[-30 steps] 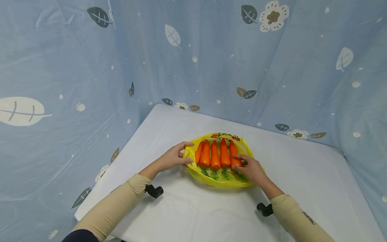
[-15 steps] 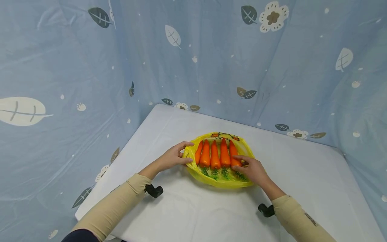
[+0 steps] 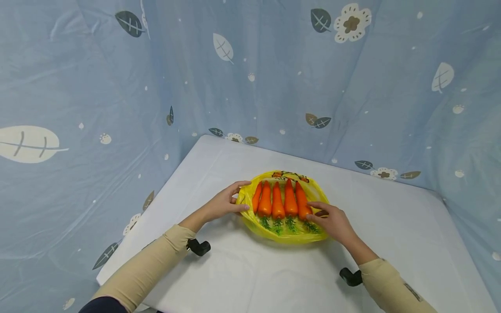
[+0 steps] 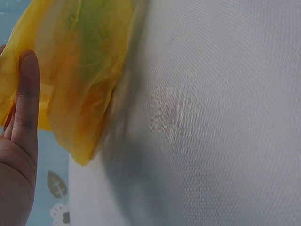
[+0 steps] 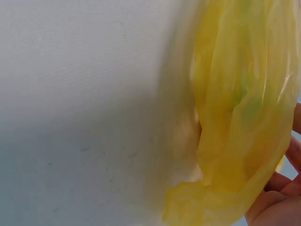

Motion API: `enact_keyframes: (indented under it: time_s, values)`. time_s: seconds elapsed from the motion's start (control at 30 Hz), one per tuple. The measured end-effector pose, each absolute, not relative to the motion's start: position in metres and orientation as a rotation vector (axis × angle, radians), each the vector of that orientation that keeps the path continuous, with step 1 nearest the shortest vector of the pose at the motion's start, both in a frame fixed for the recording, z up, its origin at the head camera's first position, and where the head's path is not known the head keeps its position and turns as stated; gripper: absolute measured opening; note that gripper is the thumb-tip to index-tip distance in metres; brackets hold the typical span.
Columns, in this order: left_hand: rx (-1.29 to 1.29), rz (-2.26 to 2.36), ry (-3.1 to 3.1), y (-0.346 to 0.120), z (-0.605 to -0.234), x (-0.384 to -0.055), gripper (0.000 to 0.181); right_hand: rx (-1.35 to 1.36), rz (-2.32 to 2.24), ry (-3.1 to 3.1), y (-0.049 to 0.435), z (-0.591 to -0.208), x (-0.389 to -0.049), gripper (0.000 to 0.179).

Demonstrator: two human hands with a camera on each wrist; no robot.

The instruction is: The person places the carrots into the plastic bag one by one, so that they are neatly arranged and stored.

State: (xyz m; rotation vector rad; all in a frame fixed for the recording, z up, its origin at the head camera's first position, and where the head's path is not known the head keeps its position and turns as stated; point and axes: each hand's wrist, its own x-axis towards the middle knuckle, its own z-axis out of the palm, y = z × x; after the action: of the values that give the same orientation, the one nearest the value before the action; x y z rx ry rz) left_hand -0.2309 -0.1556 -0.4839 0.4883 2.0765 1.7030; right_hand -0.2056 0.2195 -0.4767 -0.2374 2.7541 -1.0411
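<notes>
A yellow plastic bag point(image 3: 285, 238) lies spread on the table with its mouth open upward. Several orange carrots point(image 3: 277, 202) with green tops lie side by side in it, tips pointing away. My left hand point(image 3: 222, 202) holds the bag's left edge, fingers over the far part and thumb nearer. In the left wrist view the thumb point(image 4: 29, 99) lies straight along the yellow film. At the bag's right side, my right hand point(image 3: 335, 222) has thumb and forefinger apart, their tips beside the rightmost carrot point(image 3: 303, 201). The right wrist view shows its fingers partly hidden behind the bag point(image 5: 230, 122).
The white table point(image 3: 274, 282) has a far edge against a blue curtain point(image 3: 270, 100) printed with leaves and flowers. Black mounts, one at the left wrist point(image 3: 199, 247) and one at the right wrist point(image 3: 351, 277), stick out from the beige sleeves.
My right hand has moved slightly right, its fingertips drawing back from over the rightmost carrot. That carrot now shows more fully. My left hand and the bag stay nearly still.
</notes>
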Motion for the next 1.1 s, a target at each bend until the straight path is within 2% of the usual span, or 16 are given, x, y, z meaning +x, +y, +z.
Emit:
enact_keyframes:
  time_s: [0.23,0.5,0.93,1.1]
  values:
    - [0.522,1.713,2.082,-0.161,-0.485,-0.230,0.054,-0.235,-1.050,2.801,0.230,-0.472,-0.198,0.047]
    - [0.481,1.709,2.137,-0.177,-0.490,-0.231,0.041,-0.179,-1.027,2.863,0.248,-0.469,-0.196,0.042]
    - [0.450,1.709,2.250,-0.206,-0.487,-0.234,0.038,-0.011,-1.050,2.845,0.288,-0.474,-0.191,0.050]
    - [0.410,1.578,2.488,-0.214,-0.488,-0.236,0.047,0.050,-0.955,2.843,0.308,-0.479,-0.191,0.062]
